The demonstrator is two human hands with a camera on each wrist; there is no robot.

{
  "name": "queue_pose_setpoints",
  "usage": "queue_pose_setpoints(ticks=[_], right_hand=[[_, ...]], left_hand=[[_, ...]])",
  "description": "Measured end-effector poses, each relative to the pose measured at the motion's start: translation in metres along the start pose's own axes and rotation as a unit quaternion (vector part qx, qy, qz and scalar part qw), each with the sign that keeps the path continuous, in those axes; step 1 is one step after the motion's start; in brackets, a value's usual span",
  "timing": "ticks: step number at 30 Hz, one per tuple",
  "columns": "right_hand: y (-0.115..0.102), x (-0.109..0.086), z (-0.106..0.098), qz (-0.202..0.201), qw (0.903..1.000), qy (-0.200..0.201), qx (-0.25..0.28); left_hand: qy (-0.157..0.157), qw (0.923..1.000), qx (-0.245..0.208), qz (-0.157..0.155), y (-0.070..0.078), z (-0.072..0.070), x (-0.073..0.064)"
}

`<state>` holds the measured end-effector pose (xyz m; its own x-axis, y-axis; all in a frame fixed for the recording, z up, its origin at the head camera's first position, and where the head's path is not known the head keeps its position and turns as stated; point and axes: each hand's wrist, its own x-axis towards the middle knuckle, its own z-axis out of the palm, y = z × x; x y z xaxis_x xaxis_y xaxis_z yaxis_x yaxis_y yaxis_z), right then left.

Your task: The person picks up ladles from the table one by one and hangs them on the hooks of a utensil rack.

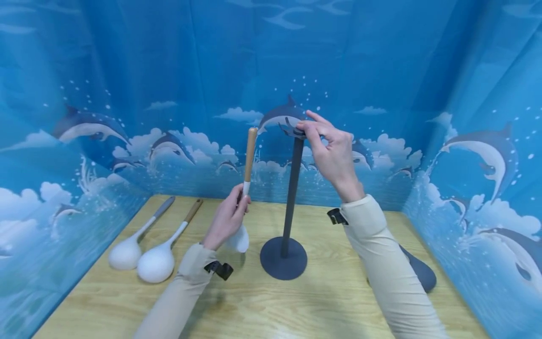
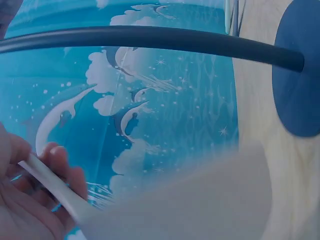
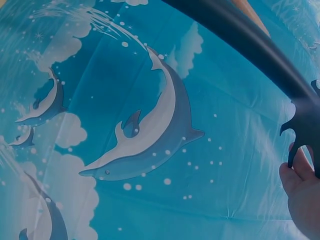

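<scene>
In the head view my left hand (image 1: 228, 214) grips a spatula (image 1: 251, 155) by its white neck, the wooden handle pointing up and the white blade (image 1: 239, 239) hanging below. The left wrist view shows that broad pale blade (image 2: 195, 195), blurred, beyond the curled fingers. Just right of it stands a dark utensil stand (image 1: 292, 197) with a round base (image 1: 283, 270). My right hand (image 1: 332, 153) pinches the hooked top of the stand; the dark hooks (image 3: 302, 130) show beside its fingertips in the right wrist view. No utensil hangs from the hooks I can see.
Two white ladles lie on the table's left side, one with a grey handle (image 1: 163, 207), one with a wooden handle (image 1: 194, 210). A dark grey utensil (image 1: 421, 273) lies at the right, partly hidden by my right forearm. Blue dolphin-print curtains (image 1: 220, 56) surround the wooden table (image 1: 237, 306).
</scene>
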<state>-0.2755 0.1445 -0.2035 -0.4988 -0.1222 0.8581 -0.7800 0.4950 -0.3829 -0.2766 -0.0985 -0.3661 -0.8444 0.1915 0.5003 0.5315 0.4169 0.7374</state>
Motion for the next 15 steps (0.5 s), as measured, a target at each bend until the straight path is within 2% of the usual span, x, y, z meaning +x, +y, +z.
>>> queue_pose_setpoints(ticks=[5, 9, 15], right_hand=[[0.000, 0.000, 0.002, 0.011, 0.9999, -0.004, 0.009], [0.001, 0.000, 0.002, 0.004, 0.9999, -0.004, 0.016], [0.002, 0.001, 0.002, 0.005, 0.9999, -0.003, 0.014]], left_hand=[[0.015, 0.9991, -0.031, 0.023, 0.008, -0.003, 0.008], [0.025, 0.9974, -0.064, 0.020, 0.013, -0.007, 0.012], [0.019, 0.9975, -0.067, 0.014, 0.021, -0.012, 0.019]])
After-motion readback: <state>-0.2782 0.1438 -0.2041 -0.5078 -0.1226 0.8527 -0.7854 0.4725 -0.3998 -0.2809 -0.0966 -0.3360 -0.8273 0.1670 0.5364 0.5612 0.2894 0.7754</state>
